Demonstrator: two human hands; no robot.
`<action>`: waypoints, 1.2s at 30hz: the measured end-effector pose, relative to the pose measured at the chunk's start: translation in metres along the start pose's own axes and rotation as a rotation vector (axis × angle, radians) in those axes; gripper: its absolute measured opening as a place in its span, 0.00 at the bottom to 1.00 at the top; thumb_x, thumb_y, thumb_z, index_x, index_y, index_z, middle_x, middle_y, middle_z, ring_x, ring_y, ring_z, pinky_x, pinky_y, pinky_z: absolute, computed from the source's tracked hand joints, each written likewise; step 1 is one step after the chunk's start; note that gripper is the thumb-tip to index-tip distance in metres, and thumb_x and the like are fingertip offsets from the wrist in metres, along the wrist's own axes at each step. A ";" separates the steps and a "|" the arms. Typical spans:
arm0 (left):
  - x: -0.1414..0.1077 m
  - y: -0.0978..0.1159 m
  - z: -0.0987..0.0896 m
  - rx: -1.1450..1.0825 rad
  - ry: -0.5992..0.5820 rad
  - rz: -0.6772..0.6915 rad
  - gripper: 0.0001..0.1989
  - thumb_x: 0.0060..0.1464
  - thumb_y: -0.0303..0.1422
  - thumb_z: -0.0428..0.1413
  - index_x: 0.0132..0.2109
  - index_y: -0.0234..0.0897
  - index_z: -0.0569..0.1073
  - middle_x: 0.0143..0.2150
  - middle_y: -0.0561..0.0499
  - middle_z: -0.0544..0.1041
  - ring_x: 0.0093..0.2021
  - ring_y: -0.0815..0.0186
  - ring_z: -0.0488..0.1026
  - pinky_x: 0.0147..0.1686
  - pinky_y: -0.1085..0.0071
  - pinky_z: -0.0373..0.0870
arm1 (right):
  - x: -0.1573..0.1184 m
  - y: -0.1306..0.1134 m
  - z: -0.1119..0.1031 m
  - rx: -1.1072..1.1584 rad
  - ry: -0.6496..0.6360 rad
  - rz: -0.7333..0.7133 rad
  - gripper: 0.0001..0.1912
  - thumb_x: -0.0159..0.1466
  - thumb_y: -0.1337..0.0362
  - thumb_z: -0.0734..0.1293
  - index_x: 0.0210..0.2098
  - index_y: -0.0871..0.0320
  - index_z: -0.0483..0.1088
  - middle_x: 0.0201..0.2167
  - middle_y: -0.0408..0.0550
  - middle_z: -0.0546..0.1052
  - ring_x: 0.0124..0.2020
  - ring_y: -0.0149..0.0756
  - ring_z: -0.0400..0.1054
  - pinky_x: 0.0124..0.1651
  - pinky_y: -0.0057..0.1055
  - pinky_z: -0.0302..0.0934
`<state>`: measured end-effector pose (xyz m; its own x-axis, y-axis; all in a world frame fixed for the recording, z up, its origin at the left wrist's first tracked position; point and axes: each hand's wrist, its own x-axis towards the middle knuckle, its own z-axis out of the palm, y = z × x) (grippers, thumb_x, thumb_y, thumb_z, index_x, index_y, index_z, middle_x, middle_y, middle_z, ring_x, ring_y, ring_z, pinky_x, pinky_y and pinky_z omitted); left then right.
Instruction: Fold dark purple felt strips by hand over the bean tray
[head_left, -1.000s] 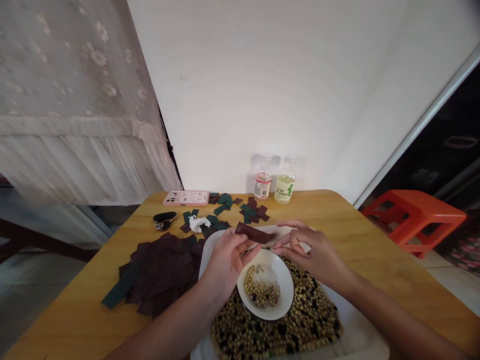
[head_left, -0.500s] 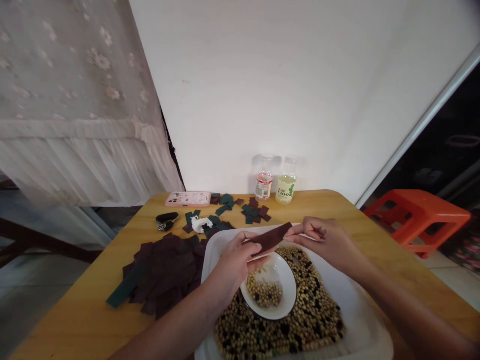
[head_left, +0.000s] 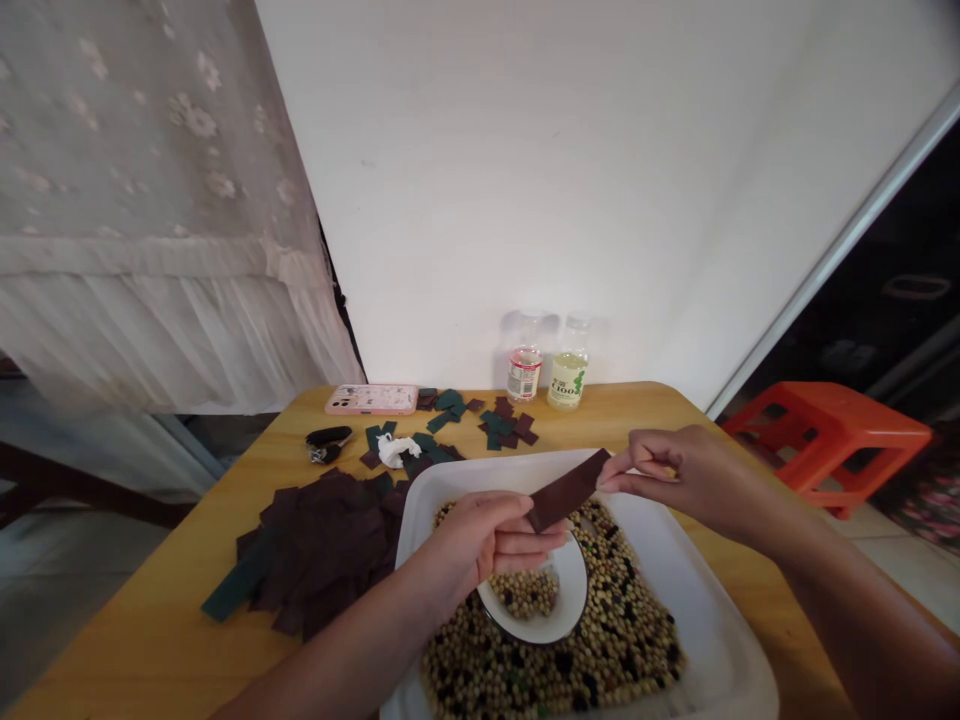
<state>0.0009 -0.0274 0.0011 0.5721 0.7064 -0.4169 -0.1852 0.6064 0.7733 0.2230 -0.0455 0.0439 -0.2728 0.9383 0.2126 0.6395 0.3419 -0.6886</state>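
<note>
A flat dark brown strip (head_left: 568,492), possibly a small pouch, is held slanting over a white bowl (head_left: 576,595). My left hand (head_left: 487,540) grips its lower left end, thumb on top and fingers underneath. At the upper right end, the thumb and fingertips of my right hand (head_left: 660,470) pinch the strip's corner. The bowl holds small round pale beads (head_left: 525,592) and stands among many cream and black beads (head_left: 630,640) in a white plastic tub (head_left: 720,620). My left hand hides part of the bowl.
Left of the tub lies a heap of brown pieces (head_left: 322,550) with a dark green strip (head_left: 240,580). Behind are crumpled white tissue (head_left: 396,450), a black pouch-like item (head_left: 328,442), a pink-cased phone (head_left: 373,399) and two bottles (head_left: 524,372). An orange stool (head_left: 847,420) stands right.
Both hands and the brown strip have shifted right. My left hand now grips nearer the strip's lower end, so more of it shows. The view has shifted slightly.
</note>
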 end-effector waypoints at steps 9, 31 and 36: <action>-0.001 0.001 0.001 -0.043 -0.038 0.010 0.11 0.46 0.24 0.51 0.38 0.25 0.72 0.39 0.36 0.77 0.37 0.59 0.75 0.29 0.74 0.72 | 0.001 0.000 0.000 -0.003 0.065 -0.081 0.22 0.56 0.62 0.66 0.17 0.55 0.47 0.25 0.45 0.78 0.29 0.35 0.73 0.27 0.26 0.63; -0.007 -0.004 -0.003 -0.009 -0.219 0.017 0.12 0.49 0.29 0.56 0.42 0.28 0.74 0.41 0.39 0.76 0.41 0.61 0.74 0.36 0.75 0.72 | 0.000 0.004 -0.005 0.052 -0.009 -0.118 0.21 0.56 0.63 0.66 0.17 0.56 0.48 0.28 0.47 0.78 0.31 0.35 0.73 0.29 0.27 0.65; -0.005 -0.003 -0.002 -0.013 -0.174 0.033 0.12 0.49 0.29 0.57 0.42 0.28 0.73 0.43 0.39 0.76 0.43 0.62 0.73 0.36 0.76 0.71 | 0.004 0.000 0.007 0.121 0.244 -0.122 0.22 0.55 0.63 0.67 0.17 0.55 0.47 0.24 0.46 0.77 0.33 0.38 0.73 0.30 0.29 0.66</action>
<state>-0.0032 -0.0323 -0.0004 0.6951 0.6525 -0.3017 -0.2155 0.5895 0.7785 0.2173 -0.0424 0.0398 -0.1522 0.8805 0.4490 0.5183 0.4579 -0.7222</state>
